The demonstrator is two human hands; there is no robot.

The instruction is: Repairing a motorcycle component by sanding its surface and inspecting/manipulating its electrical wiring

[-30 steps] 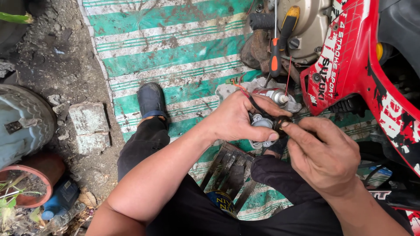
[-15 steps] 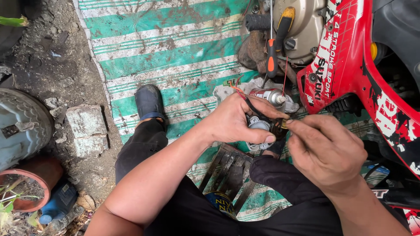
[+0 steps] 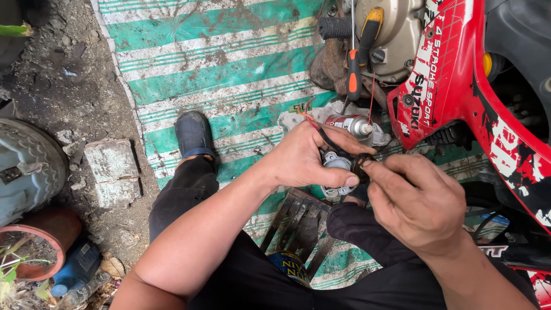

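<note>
My left hand [image 3: 304,161] grips the small grey part [image 3: 336,163], while my right hand's [image 3: 422,204] fingers [image 3: 376,172] pinch its black wire [image 3: 330,140] just beside.

The metal part [image 3: 337,172] sits between the 2 hands, left hand [image 3: 304,158] and right hand [image 3: 422,204]. Beyond them a spray can [image 3: 351,125] lies on the mat [image 3: 218,63], the motorcycle [image 3: 459,86] to its right, a brick [image 3: 112,169] left.

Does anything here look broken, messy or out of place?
Yes, a few things. The green striped mat is smeared with dirt. A broken block lies on the ground beside it. A screwdriver leans against the motorbike engine, not laid flat.
</note>
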